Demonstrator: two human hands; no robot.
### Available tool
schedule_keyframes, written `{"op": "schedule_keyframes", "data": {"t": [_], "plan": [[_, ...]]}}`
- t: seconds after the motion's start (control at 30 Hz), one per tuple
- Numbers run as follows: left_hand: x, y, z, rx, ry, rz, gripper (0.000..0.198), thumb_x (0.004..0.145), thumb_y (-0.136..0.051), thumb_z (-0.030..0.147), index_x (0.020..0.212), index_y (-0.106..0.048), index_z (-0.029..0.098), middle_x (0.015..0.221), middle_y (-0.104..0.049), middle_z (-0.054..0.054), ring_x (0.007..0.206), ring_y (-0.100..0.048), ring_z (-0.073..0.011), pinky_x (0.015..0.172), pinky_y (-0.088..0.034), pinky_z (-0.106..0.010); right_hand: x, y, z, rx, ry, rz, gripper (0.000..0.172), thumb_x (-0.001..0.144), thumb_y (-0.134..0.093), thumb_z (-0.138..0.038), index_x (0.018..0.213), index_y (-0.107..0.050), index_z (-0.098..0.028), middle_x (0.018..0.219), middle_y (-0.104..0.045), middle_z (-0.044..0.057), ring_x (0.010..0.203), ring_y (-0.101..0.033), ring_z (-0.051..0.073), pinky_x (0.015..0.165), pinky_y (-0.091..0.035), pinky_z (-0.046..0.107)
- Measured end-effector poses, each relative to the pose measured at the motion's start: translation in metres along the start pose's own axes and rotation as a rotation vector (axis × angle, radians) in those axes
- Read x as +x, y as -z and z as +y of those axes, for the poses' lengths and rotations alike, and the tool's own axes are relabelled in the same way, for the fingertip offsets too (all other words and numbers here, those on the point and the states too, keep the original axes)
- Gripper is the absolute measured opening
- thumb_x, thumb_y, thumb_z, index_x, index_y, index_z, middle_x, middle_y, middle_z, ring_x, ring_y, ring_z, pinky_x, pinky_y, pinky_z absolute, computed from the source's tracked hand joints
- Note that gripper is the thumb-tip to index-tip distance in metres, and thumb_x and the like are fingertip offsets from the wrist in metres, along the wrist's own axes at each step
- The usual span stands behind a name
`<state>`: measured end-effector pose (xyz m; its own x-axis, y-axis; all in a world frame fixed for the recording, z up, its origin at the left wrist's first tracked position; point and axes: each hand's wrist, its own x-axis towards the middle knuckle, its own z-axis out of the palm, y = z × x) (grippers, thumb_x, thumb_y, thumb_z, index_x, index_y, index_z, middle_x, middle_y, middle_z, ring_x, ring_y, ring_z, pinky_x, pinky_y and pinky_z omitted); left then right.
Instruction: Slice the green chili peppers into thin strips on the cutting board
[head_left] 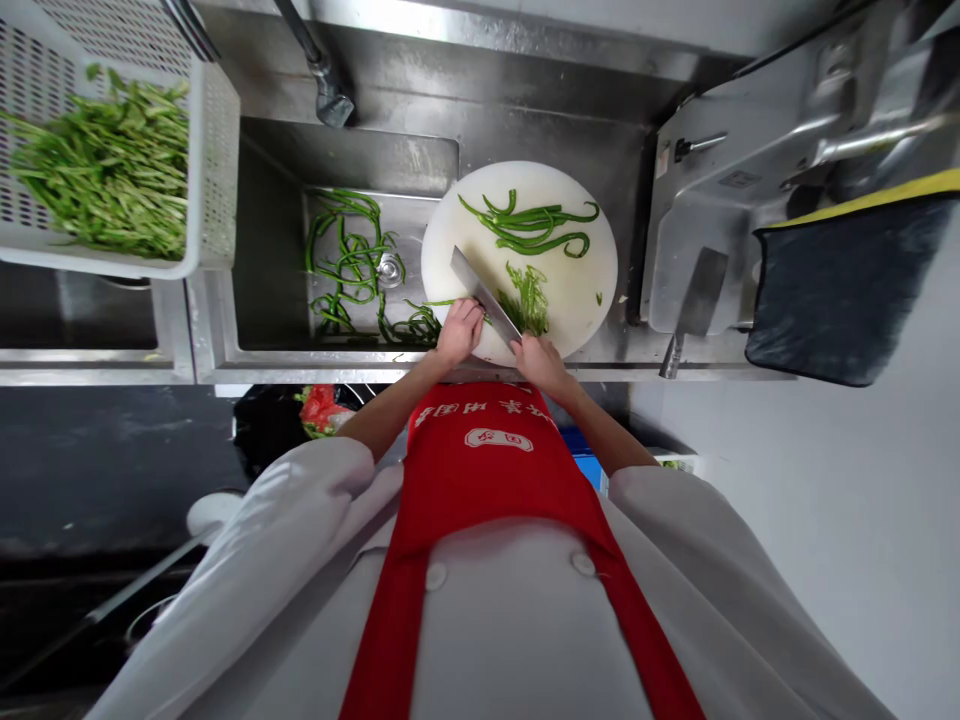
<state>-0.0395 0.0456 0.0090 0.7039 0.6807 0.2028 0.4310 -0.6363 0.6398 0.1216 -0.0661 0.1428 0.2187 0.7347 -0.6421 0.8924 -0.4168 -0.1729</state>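
Note:
My right hand (pixel 540 362) is wrapped round the handle of a cleaver (pixel 484 290), whose blade slants up and left over the round white cutting board (pixel 450 225). Against the blade's left side, my left hand (pixel 460 330) has its fingers curled on a green chili pepper (pixel 441 302) with one end sticking out to the left. Sliced green chili (pixel 529 300) lies in a small heap just right of the blade. Several whole chili peppers (pixel 536 222) rest farther back on the board.
Many long green peppers (pixel 352 255) lie in the steel sink (pixel 270 230) at left, below a faucet (pixel 331 100). A white basket (pixel 214 170) holds cut green pieces (pixel 112 170). At right, a second cleaver (pixel 701 295) lies on a metal machine (pixel 720 200) beside a dark cloth (pixel 832 290).

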Motion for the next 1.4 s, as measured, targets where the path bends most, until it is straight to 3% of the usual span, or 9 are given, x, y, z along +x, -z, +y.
{"op": "schedule_keyframes", "data": {"t": [0.13,0.33,0.5,0.77,0.97,1.17,1.4], "plan": [[-0.001,0.010,-0.008,0.036,0.079,0.082,0.028,0.103,-0.038,0.029,0.101,-0.064,0.017,0.105,-0.059,-0.012,0.104,-0.050,-0.0257,0.094,-0.045,-0.044,0.002,0.001,0.005,0.012,0.001,0.013,0.038,0.107,-0.035,-0.038,0.119,-0.061,-0.012,0.113,-0.071,0.018,0.108,-0.067,0.028,0.091,-0.047,0.032],[-0.002,0.007,-0.011,0.063,0.004,0.020,0.026,0.103,-0.038,0.026,0.103,-0.064,0.019,0.104,-0.059,-0.009,0.105,-0.050,-0.0241,0.096,-0.046,-0.041,-0.014,-0.001,0.010,-0.055,-0.001,0.025,0.038,0.107,-0.032,-0.035,0.119,-0.059,-0.011,0.106,-0.071,0.020,0.102,-0.069,0.029,0.088,-0.048,0.034],[-0.002,0.005,-0.012,0.021,-0.013,0.025,0.027,0.103,-0.038,0.025,0.110,-0.063,0.018,0.105,-0.060,-0.011,0.105,-0.050,-0.0250,0.096,-0.046,-0.043,0.000,-0.002,-0.008,-0.042,0.029,0.039,0.035,0.107,-0.033,-0.032,0.119,-0.058,-0.011,0.107,-0.071,0.019,0.102,-0.069,0.027,0.086,-0.048,0.032],[-0.004,0.006,-0.011,-0.008,-0.026,0.051,0.027,0.102,-0.038,0.025,0.104,-0.064,0.018,0.104,-0.060,-0.011,0.105,-0.052,-0.0244,0.096,-0.047,-0.043,0.005,0.000,-0.006,-0.025,0.057,0.021,0.036,0.107,-0.034,-0.034,0.118,-0.060,-0.011,0.110,-0.071,0.020,0.108,-0.067,0.027,0.090,-0.046,0.032],[-0.006,0.019,-0.025,0.003,0.057,0.198,0.024,0.103,-0.042,0.029,0.103,-0.063,0.019,0.105,-0.059,-0.010,0.103,-0.051,-0.0230,0.094,-0.048,-0.042,0.017,-0.001,-0.006,0.002,0.055,0.026,0.037,0.107,-0.035,-0.037,0.118,-0.061,-0.013,0.113,-0.071,0.018,0.111,-0.066,0.026,0.093,-0.046,0.030],[-0.007,0.008,-0.017,-0.031,-0.011,0.067,0.027,0.104,-0.039,0.030,0.106,-0.062,0.017,0.108,-0.058,-0.011,0.107,-0.049,-0.0233,0.098,-0.046,-0.043,-0.007,0.004,0.007,-0.074,-0.001,0.046,0.037,0.107,-0.033,-0.036,0.120,-0.059,-0.013,0.108,-0.071,0.018,0.104,-0.068,0.027,0.088,-0.047,0.032],[-0.009,0.009,-0.014,-0.059,0.009,0.004,0.030,0.103,-0.035,0.028,0.108,-0.063,0.017,0.110,-0.060,-0.013,0.111,-0.050,-0.0259,0.100,-0.046,-0.048,-0.008,-0.002,-0.015,-0.027,0.021,-0.024,0.038,0.107,-0.032,-0.034,0.119,-0.060,-0.012,0.110,-0.072,0.019,0.105,-0.068,0.027,0.087,-0.048,0.030]]}}
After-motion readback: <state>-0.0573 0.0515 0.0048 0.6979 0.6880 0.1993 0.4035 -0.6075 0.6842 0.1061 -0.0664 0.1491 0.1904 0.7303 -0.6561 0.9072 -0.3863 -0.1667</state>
